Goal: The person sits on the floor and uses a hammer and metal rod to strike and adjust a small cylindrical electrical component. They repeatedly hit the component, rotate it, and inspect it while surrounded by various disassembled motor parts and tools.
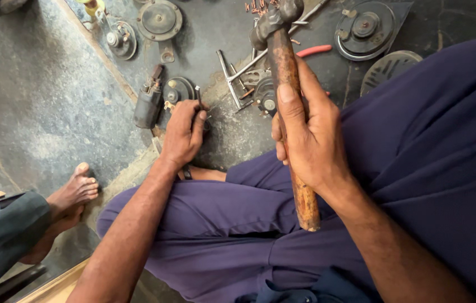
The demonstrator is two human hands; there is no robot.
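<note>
My right hand (308, 134) grips the wooden handle of a hammer (283, 62), raised with its dark metal head near the top of the view. My left hand (183, 132) is closed around a thin metal punch (198, 96), held upright against a small dark part on the floor that my fingers mostly hide. A round metal part (179, 90) lies just beyond that hand. My legs in dark blue trousers fill the lower right.
Several round horn-like discs (365, 28) lie on the dark floor, along with a black cylindrical motor (148, 104), red-handled pliers (313, 50) and a metal bracket (232, 76). Another person's bare foot (72, 193) rests at the left.
</note>
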